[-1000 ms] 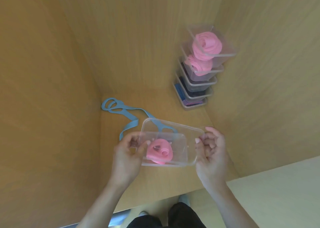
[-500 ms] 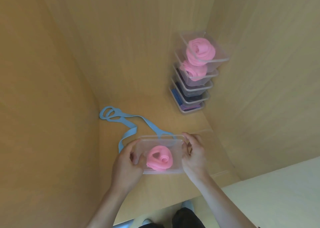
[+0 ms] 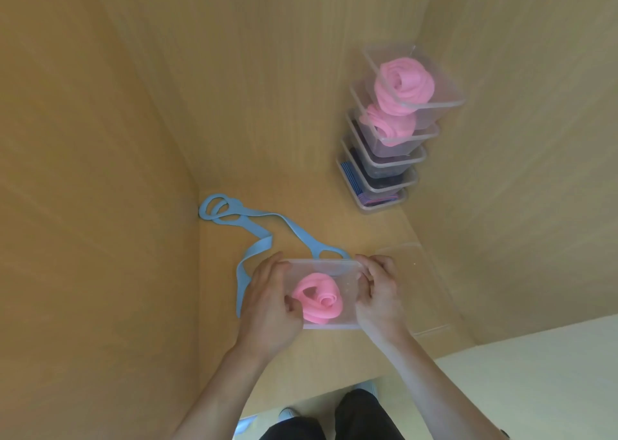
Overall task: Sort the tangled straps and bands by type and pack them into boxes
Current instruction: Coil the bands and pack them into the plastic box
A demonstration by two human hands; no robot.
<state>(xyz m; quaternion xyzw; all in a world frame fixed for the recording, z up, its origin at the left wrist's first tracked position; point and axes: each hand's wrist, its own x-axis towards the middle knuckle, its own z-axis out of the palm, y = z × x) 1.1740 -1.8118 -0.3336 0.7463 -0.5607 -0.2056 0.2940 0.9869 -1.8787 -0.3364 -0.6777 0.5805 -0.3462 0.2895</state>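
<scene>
A clear plastic box (image 3: 347,272) with a clear lid on top sits on the wooden surface and holds a rolled pink band (image 3: 317,300). My left hand (image 3: 267,302) grips its left end, fingers over the lid and thumb at the near side. My right hand (image 3: 379,292) grips the right end the same way. A long light-blue band (image 3: 257,245) lies loose on the surface, running from the back left corner to behind the box and partly under my left hand.
A stack of several clear boxes (image 3: 384,172) stands in the back right corner; the top two hold pink rolls (image 3: 404,81), the lower ones dark and blue bands. Wooden walls close in on the left, back and right. A faint clear plastic piece (image 3: 418,272) lies right of my right hand.
The lid, held tilted over the box a second ago, now lies flat on it. My right hand moved in from the lid's far edge to the box's right end.
</scene>
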